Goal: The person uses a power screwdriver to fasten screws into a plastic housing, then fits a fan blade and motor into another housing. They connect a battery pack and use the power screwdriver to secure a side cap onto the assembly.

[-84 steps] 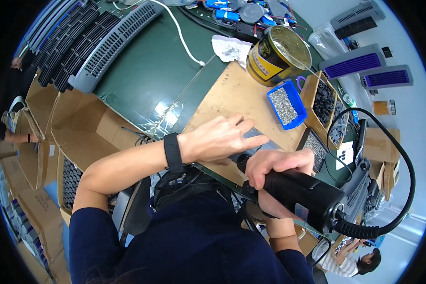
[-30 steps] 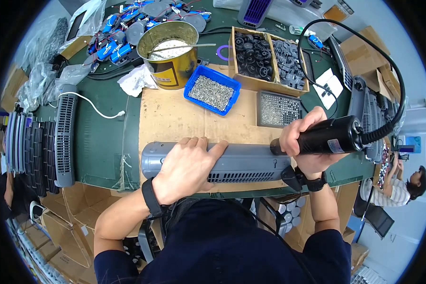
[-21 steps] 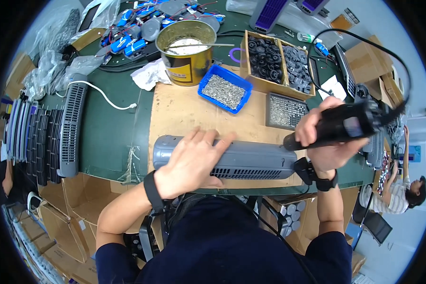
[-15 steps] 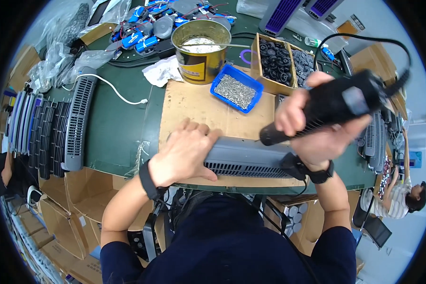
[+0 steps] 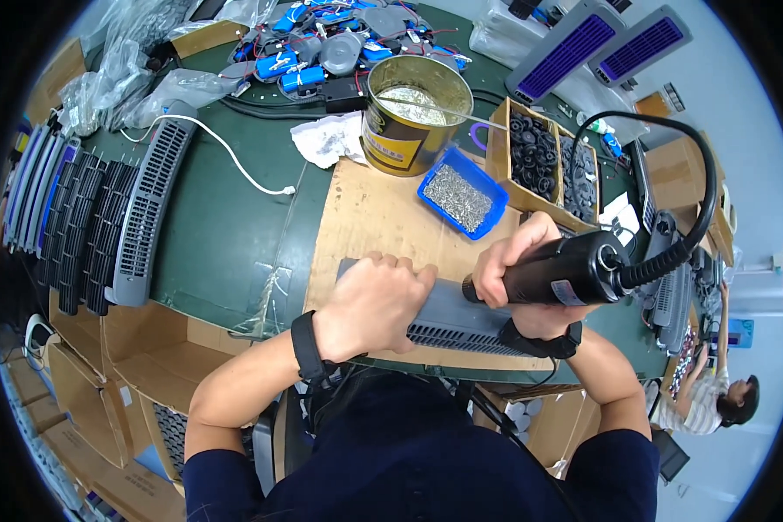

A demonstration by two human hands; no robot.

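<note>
A long grey plastic housing [image 5: 444, 304] with a slotted near side lies across the cardboard sheet [image 5: 361, 213] in front of me. My left hand [image 5: 370, 304] is closed over its left part, fingers on the far side and thumb toward me. My right hand [image 5: 541, 320] is wrapped round a black corded electric screwdriver [image 5: 557, 271], held low over the housing's right part. The screwdriver's nose points left and down, close to the housing; its bit is not visible, so contact cannot be told.
Beyond the housing stand a blue tray of small screws [image 5: 459, 198], a metal can [image 5: 400, 139] and a wooden box of black parts [image 5: 531, 157]. Grey slotted housings [image 5: 152, 209] line the left side. Blue battery packs with wires [image 5: 300, 76] are heaped far back. Another person [image 5: 705, 404] is at far right.
The screwdriver has come down and toward me, and its cable end has swung nearer. My left hand stays on the housing. The whole view has shifted, with the bench turned slightly.
</note>
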